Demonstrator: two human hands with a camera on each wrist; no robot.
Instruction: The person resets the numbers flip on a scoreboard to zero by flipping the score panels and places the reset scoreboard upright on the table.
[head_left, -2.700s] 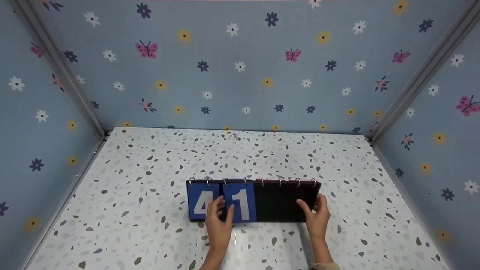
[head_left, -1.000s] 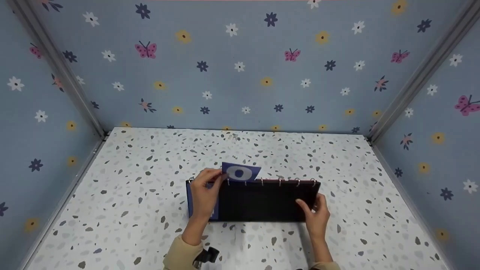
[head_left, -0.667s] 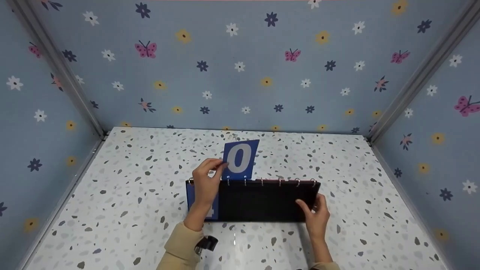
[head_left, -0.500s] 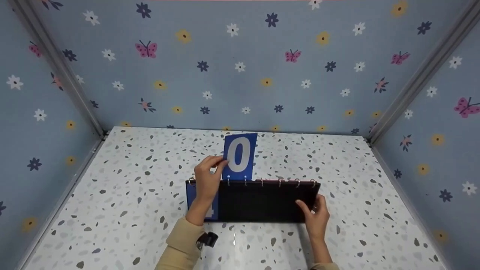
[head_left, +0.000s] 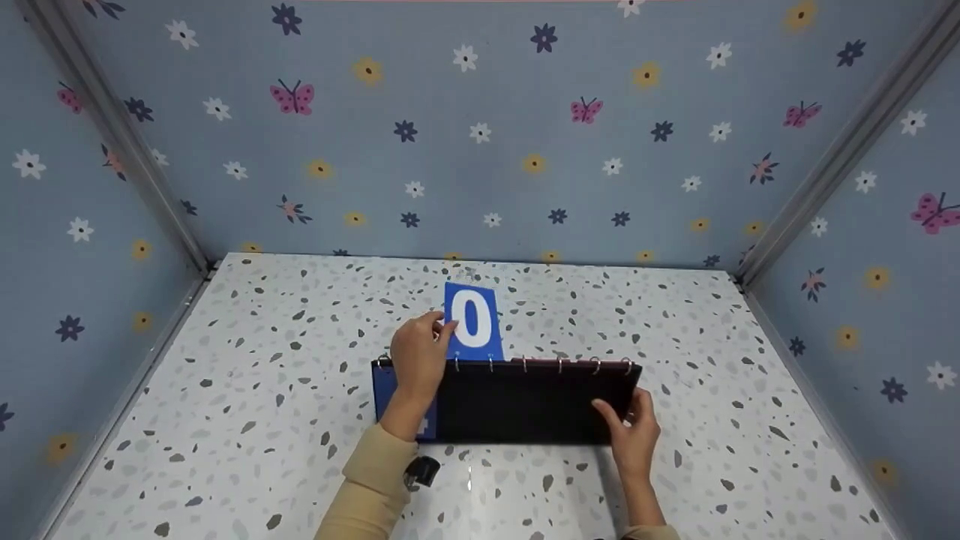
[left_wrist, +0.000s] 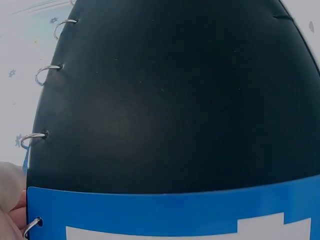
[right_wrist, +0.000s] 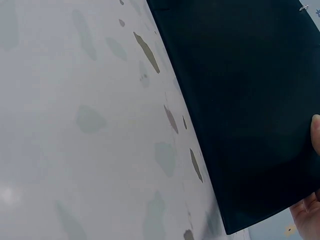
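Note:
A black flip scoreboard (head_left: 525,405) with metal rings along its top edge stands on the tabletop. Its blue card with a white 0 (head_left: 473,319) is flipped up over the rings and leans away behind the board. My left hand (head_left: 418,356) is at that card's left edge, thumb tip overlapping it, fingers loosely bent. The hand covers most of another blue card (head_left: 384,397) hanging at the left end; in the left wrist view, part of this card's white digit shows. My right hand (head_left: 634,435) grips the board's right end, thumb on the front and fingers behind.
A speckled white tabletop (head_left: 300,420) surrounds the board. Blue panels with flowers and butterflies (head_left: 480,150) enclose the back and sides, with metal posts (head_left: 127,142) in the corners. A reddish edge (head_left: 570,361) shows behind the board's top right.
My left hand has lifted away the 1 card, swinging it up over the rings and exposing the 0. Latest, the card has tipped farther back. The right hand has stayed in place.

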